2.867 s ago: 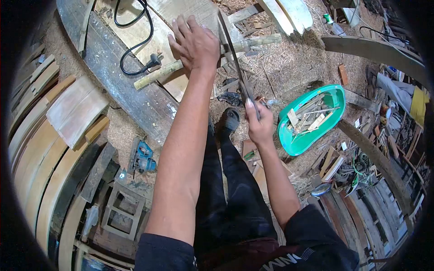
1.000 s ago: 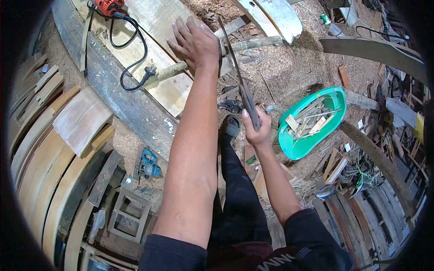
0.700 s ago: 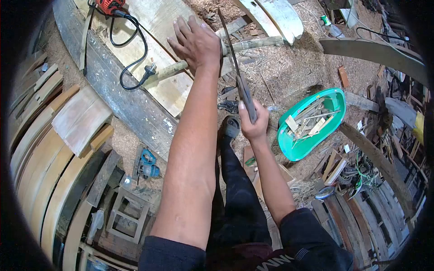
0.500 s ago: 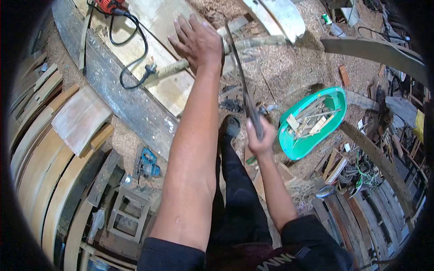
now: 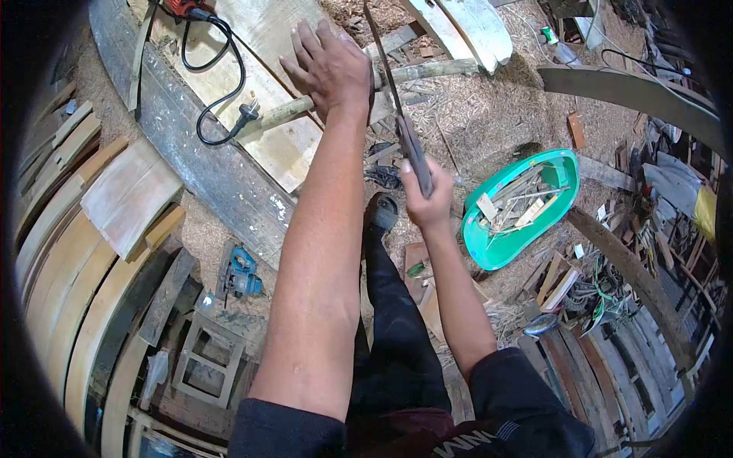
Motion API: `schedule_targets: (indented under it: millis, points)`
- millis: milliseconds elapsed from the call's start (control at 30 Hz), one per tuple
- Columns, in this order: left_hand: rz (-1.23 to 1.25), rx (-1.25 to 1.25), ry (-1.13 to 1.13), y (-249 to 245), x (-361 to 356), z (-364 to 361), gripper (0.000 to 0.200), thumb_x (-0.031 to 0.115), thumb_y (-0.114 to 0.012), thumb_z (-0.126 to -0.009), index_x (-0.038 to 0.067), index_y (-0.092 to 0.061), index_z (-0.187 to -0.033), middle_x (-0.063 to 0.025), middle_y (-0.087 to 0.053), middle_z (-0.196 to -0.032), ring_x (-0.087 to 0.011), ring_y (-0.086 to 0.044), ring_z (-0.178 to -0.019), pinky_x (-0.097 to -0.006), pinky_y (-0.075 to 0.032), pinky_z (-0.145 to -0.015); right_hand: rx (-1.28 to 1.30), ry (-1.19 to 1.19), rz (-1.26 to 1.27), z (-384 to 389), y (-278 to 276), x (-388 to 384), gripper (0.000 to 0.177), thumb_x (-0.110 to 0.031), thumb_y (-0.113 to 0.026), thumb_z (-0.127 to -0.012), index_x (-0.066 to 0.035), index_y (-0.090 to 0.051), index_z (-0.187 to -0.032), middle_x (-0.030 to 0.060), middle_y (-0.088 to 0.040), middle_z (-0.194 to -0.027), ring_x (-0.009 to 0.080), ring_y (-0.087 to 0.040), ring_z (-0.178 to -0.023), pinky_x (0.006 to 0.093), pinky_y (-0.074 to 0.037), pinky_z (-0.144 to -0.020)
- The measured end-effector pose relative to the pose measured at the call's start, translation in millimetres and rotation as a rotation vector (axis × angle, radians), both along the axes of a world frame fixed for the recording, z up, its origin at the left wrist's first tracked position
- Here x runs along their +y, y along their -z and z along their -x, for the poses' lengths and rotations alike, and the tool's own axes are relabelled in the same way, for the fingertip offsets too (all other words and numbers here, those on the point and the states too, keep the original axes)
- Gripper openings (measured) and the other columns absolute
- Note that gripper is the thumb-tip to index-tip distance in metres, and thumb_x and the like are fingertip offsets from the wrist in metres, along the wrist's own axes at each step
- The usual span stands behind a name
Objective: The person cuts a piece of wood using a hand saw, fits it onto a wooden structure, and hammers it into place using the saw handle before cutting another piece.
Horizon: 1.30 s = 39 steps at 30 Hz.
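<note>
My left hand (image 5: 333,70) presses down with spread fingers across a long round stick (image 5: 439,70) lying over pale boards (image 5: 267,34). My right hand (image 5: 429,192) is closed round the handle of a handsaw (image 5: 410,141), seen nearly edge-on. Its long dark blade points away from me and crosses the stick just right of my left hand. Whether the blade has cut into the stick cannot be made out. The stick's part under my palm is hidden.
A green tub (image 5: 521,210) holding wood offcuts stands at my right. A black power cord with plug (image 5: 248,112) runs from a red tool (image 5: 185,8) on the boards. A blue power tool (image 5: 243,272) sits on the sawdust-covered floor. Stacked curved planks (image 5: 99,282) line the left.
My right hand has pushed the saw forward, away from me, along its length. My left hand stays on the stick. The whole view has shifted slightly.
</note>
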<state>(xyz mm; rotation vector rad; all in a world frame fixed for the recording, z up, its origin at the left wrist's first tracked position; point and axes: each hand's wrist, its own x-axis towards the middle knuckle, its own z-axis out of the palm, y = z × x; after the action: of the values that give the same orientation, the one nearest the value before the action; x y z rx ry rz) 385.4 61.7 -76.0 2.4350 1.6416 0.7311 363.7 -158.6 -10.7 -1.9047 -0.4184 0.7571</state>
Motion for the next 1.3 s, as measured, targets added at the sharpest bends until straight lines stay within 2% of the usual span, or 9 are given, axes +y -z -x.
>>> schedule_targets:
  millis: [133, 333, 533, 733, 833, 933, 967, 1067, 1300]
  points:
    - [0.008, 0.017, -0.005, -4.3, 0.4, -2.5, 0.043, 0.026, -0.051, -0.093, 0.011, -0.053, -0.132, -0.0133, -0.044, -0.147, -0.0291, -0.033, -0.143, -0.06, -0.015, -0.117, -0.069, 0.043, -0.034, 39.2, -15.9, -48.2, 0.017, -0.015, -0.066, -0.09, -0.002, -0.062, -0.08, -0.0017, -0.047, -0.057, 0.0049, -0.044, -0.054, 0.0262, -0.036, -0.049]
    - [0.003, 0.016, -0.001, -7.1, -0.7, -1.6, 0.043, 0.026, -0.05, -0.092, 0.011, -0.053, -0.132, -0.0134, -0.044, -0.147, -0.029, -0.033, -0.143, -0.0598, -0.017, -0.116, 0.039, 0.022, 0.025, -2.1, -14.5, 4.0, 0.018, -0.015, -0.066, -0.09, -0.002, -0.061, -0.078, -0.0017, -0.047, -0.055, 0.0048, -0.044, -0.052, 0.0263, -0.037, -0.048]
    - [-0.001, 0.01, -0.003, -4.5, 1.0, -2.4, 0.044, 0.025, -0.052, -0.091, 0.01, -0.053, -0.132, -0.0139, -0.044, -0.147, -0.0293, -0.034, -0.142, -0.06, -0.016, -0.117, -0.058, 0.064, -0.039, 44.7, -29.7, -56.2, 0.02, -0.015, -0.065, -0.091, -0.002, -0.059, -0.077, -0.0017, -0.048, -0.056, 0.005, -0.043, -0.052, 0.0263, -0.035, -0.048]
    - [0.023, 0.001, -0.001, -6.9, -1.3, -1.0, 0.046, 0.024, -0.051, -0.09, 0.01, -0.052, -0.134, -0.0144, -0.043, -0.147, -0.0297, -0.034, -0.143, -0.0598, -0.016, -0.117, 0.018, 0.026, 0.005, -8.6, -18.7, 13.9, 0.016, -0.014, -0.064, -0.09, -0.002, -0.062, -0.08, -0.0018, -0.047, -0.057, 0.0059, -0.045, -0.053, 0.027, -0.035, -0.049]
    - [0.019, 0.017, 0.004, -6.6, -0.5, -2.4, 0.044, 0.024, -0.05, -0.092, 0.011, -0.052, -0.134, -0.0142, -0.043, -0.147, -0.0295, -0.034, -0.143, -0.0599, -0.017, -0.116, -0.066, -0.037, -0.027, 15.5, -10.1, -29.3, 0.017, -0.013, -0.065, -0.09, -0.002, -0.06, -0.078, -0.0006, -0.047, -0.057, 0.0064, -0.045, -0.053, 0.0275, -0.035, -0.049]
    - [0.015, 0.028, -0.003, -8.1, 1.3, -0.9, 0.043, 0.024, -0.049, -0.093, 0.011, -0.052, -0.134, -0.014, -0.044, -0.146, -0.0292, -0.034, -0.143, -0.06, -0.018, -0.116, 0.018, 0.027, -0.009, 31.0, -20.6, -47.9, 0.02, -0.013, -0.065, -0.089, -0.002, -0.056, -0.074, 0.0004, -0.046, -0.055, 0.0072, -0.044, -0.051, 0.0284, -0.034, -0.048]
    - [0.02, 0.03, 0.003, -9.2, -1.1, -1.0, 0.043, 0.024, -0.049, -0.093, 0.011, -0.052, -0.134, -0.0139, -0.044, -0.146, -0.0291, -0.034, -0.142, -0.06, -0.018, -0.116, -0.051, -0.035, -0.03, 23.7, -12.9, -46.3, 0.022, -0.012, -0.065, -0.089, -0.003, -0.054, -0.072, 0.0007, -0.045, -0.054, 0.0076, -0.044, -0.05, 0.0288, -0.034, -0.047]
    - [0.014, 0.01, 0.0, -9.6, -1.5, -1.5, 0.043, 0.025, -0.05, -0.093, 0.011, -0.052, -0.133, -0.0133, -0.044, -0.146, -0.0289, -0.035, -0.142, -0.06, -0.018, -0.116, 0.022, -0.022, 0.062, -1.9, -17.2, -8.9, 0.02, -0.013, -0.066, -0.089, -0.003, -0.056, -0.074, 0.0009, -0.046, -0.055, 0.0079, -0.045, -0.05, 0.0283, -0.035, -0.047]
    - [0.011, 0.014, -0.013, -4.6, 0.5, -2.1, 0.044, 0.025, -0.052, -0.091, 0.011, -0.053, -0.132, -0.0135, -0.044, -0.146, -0.0287, -0.035, -0.142, -0.0597, -0.019, -0.116, -0.058, 0.026, 0.01, 41.7, -24.5, -53.5, 0.021, -0.014, -0.065, -0.089, -0.003, -0.057, -0.073, 0.0006, -0.047, -0.055, 0.0062, -0.046, -0.051, 0.0275, -0.038, -0.048]
